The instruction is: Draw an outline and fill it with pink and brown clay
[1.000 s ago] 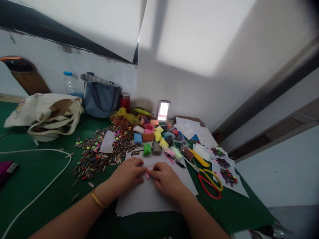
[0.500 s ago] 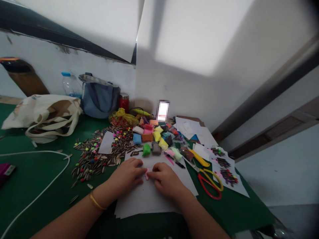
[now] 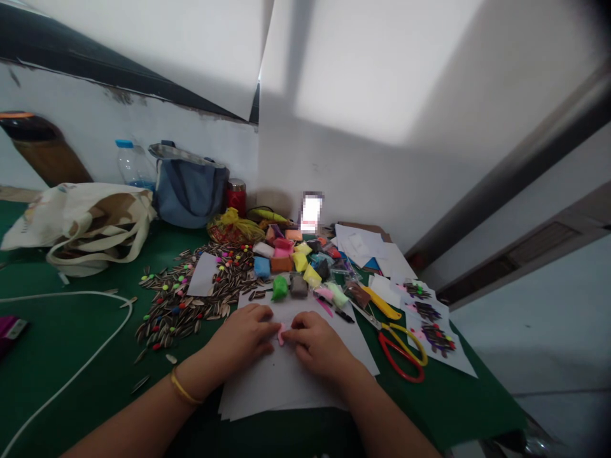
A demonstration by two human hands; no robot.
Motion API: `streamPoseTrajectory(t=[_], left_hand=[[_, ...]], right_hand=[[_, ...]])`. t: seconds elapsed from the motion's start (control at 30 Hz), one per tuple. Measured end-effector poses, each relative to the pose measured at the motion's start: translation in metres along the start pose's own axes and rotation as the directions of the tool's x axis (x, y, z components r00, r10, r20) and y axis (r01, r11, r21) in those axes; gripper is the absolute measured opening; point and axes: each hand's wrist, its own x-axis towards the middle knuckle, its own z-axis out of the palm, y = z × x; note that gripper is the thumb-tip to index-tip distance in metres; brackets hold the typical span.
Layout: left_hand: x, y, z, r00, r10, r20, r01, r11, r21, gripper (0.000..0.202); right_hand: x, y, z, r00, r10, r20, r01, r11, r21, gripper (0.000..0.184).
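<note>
My left hand (image 3: 245, 335) and my right hand (image 3: 317, 343) rest on a stack of white paper (image 3: 286, 378), fingertips meeting. Between them they pinch a small pink piece of clay (image 3: 281, 333), both hands closed on it. Just beyond the paper lie several coloured clay blocks in small bags (image 3: 298, 261). A wide scatter of sunflower seeds (image 3: 191, 296) with small coloured clay beads spreads over the green table (image 3: 71, 337) to the left of the hands.
Red-and-yellow scissors (image 3: 401, 350) and a yellow knife (image 3: 382, 305) lie to the right, next to paper sheets with seed pictures (image 3: 429, 324). A cream tote bag (image 3: 86, 222), a blue bag (image 3: 188, 187), a water bottle (image 3: 128, 162), a red flask (image 3: 236, 196) and a white cable (image 3: 90, 356) sit on the left.
The hands have stayed together on the pink clay, with only slight finger shifts. The view has drifted a little.
</note>
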Motion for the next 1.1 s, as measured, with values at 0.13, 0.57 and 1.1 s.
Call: streamPoseTrajectory(t=[0.13,0.57,1.1], left_hand=[[0.0002,-0.0003,-0.0001,1.0,-0.002,0.007,0.002,1.0,0.004,0.035],[0.0,-0.002,0.0028,1.0,0.012,-0.01,-0.012,1.0,0.013,0.033],[-0.0002,-0.0003,0.0005,1.0,0.006,-0.011,-0.006,1.0,-0.001,0.033]], right_hand=[[-0.0009,0.002,0.0023,1.0,0.003,0.008,-0.003,1.0,-0.001,0.038],[-0.0007,0.0003,0.0,1.0,-0.024,0.006,0.024,0.999,0.026,0.039],[-0.0008,-0.0027,0.0006,0.999,-0.018,0.031,0.019,1.0,-0.016,0.042]])
